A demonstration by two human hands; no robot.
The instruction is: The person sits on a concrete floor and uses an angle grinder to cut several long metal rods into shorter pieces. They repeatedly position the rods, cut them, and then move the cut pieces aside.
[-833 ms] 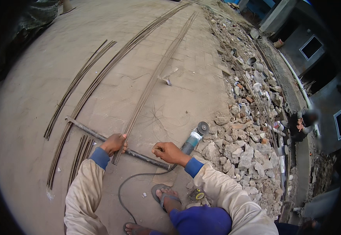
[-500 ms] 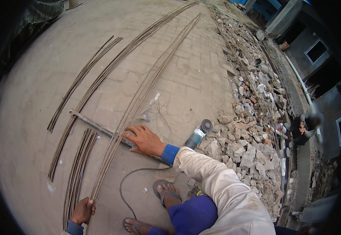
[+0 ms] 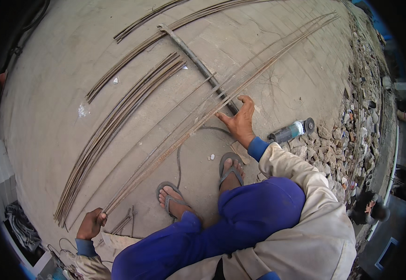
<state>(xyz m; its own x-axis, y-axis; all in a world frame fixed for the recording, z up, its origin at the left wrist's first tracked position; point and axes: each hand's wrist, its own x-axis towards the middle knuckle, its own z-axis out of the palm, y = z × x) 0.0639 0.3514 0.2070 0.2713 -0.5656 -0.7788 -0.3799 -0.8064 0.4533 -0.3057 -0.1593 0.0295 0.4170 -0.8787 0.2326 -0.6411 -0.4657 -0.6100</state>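
Rods [image 3: 184,138], ends in left hand [image 3: 90,225]

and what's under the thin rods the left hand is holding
A dark pipe crosses beneath the thin rods held by the left hand, with dusty ground around it. The stretches of pipe directly below the rods are covered and cannot be seen.

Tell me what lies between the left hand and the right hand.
Thin rods, held in the left hand, stretch across to the right hand; the head view shows this.
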